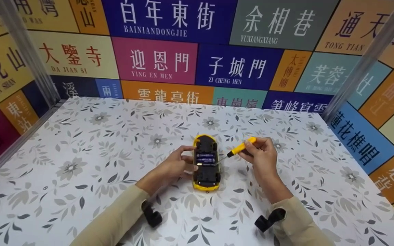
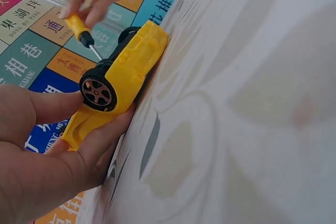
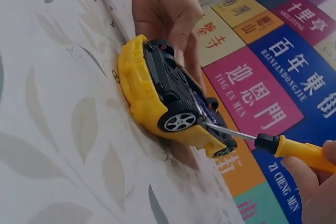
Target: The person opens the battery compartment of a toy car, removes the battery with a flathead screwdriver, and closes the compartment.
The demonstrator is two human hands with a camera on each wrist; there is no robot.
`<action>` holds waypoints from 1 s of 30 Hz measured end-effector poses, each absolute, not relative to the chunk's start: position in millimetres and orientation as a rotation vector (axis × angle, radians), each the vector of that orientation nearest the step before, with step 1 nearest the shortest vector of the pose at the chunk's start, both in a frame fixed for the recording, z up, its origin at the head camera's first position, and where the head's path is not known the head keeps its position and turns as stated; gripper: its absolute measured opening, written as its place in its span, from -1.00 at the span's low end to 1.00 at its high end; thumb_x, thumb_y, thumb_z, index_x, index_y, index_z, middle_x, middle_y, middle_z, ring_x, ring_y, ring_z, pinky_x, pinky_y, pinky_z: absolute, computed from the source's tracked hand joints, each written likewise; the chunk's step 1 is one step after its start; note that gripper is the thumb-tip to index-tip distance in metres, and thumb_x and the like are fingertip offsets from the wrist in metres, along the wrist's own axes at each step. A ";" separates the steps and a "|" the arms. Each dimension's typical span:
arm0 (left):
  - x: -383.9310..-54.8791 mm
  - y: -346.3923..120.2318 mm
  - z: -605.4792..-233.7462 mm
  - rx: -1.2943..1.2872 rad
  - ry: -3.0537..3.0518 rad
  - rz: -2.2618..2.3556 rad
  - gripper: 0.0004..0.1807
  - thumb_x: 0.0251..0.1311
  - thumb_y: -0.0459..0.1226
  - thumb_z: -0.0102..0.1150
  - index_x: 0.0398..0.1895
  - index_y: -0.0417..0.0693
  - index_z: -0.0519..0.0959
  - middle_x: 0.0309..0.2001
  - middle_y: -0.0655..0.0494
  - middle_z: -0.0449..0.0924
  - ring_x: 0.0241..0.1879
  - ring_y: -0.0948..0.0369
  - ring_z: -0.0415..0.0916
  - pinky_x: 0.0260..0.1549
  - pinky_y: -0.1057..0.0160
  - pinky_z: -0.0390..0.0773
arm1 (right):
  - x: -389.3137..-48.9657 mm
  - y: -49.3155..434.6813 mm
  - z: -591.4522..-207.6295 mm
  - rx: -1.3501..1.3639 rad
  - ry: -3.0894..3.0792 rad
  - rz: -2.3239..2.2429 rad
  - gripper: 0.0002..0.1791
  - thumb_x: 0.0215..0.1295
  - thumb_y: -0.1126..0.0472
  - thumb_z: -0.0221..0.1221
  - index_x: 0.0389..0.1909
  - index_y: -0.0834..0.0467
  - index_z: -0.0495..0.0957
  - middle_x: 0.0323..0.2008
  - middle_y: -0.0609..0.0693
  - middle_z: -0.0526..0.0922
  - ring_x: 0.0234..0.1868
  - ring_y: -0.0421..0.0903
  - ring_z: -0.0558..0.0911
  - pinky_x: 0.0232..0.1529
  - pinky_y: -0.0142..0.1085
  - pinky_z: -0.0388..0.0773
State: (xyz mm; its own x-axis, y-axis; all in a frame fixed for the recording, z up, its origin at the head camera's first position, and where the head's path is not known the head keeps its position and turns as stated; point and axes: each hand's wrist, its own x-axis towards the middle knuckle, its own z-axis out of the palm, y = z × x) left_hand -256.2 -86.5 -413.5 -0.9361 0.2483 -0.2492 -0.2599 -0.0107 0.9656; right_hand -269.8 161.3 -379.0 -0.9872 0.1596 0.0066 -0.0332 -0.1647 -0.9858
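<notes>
Backdrop wall (image 1: 197, 49): coloured place-name panels in Chinese characters and Latin capitals; across twelve o'clock of the head view.

Table (image 1: 125, 131): white covering, grey flower-and-leaf pattern; spreads below the wall, probably serving as a firm base for the handwork.

Left hand (image 1: 174, 165): at nine o'clock of a yellow toy car (image 1: 207, 172), thumb and fingers gripping its body. So placed, it seems, to steady the car against the tool while leaving the underside exposed.

Right hand (image 1: 264, 158): at three o'clock of the car, thumb and fingers pinching a screwdriver (image 1: 238, 149) by its handle, likely for fine control of the tip.

Toy car: near six o'clock from the head view's centre; upside down, black chassis and spoked wheels uppermost, presumably for access to the recess amidships. Whether the roof fully meets the table cannot be told.

Screwdriver: yellow handle, black collar, slim metal shaft; handle toward two o'clock, shaft slanting toward eight, apparently to reach over the car's edge. Exact tip contact unclear.

Batteries (image 1: 205, 159): at least two, purple-blue, cylindrical, lying crosswise in the recess; tip near their four o'clock.
</notes>
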 end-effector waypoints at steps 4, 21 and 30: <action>-256.1 -86.6 -413.0 -0.022 1.923 2.003 -0.24 0.15 -0.60 0.13 0.43 -0.01 0.23 0.19 -0.26 0.53 0.00 0.01 0.60 0.02 -0.05 0.70 | -275.8 168.0 -383.1 -0.245 -1.907 2.406 -0.84 0.46 0.36 0.08 -0.09 0.16 0.28 -0.07 0.01 0.41 -0.12 -0.18 0.66 -0.05 -0.33 0.73; -256.5 -86.7 -414.8 -0.004 1.892 2.034 -0.22 0.13 -0.62 0.13 0.43 -0.03 0.21 0.19 -0.29 0.51 -0.04 0.00 0.63 -0.03 -0.06 0.72 | -276.8 178.1 -361.7 -0.214 -1.907 2.292 -0.83 0.43 0.31 0.15 -0.09 0.13 0.35 -0.08 -0.02 0.44 -0.07 -0.17 0.61 0.00 -0.28 0.72; -254.9 -87.0 -414.0 -0.004 1.872 2.057 -0.21 0.12 -0.63 0.12 0.44 -0.02 0.21 0.18 -0.31 0.51 -0.02 -0.03 0.64 -0.03 -0.08 0.72 | -277.7 191.8 -350.7 -0.200 -1.829 2.294 -0.82 0.42 0.29 0.16 -0.07 0.10 0.37 -0.06 -0.03 0.45 -0.03 -0.15 0.61 -0.02 -0.26 0.73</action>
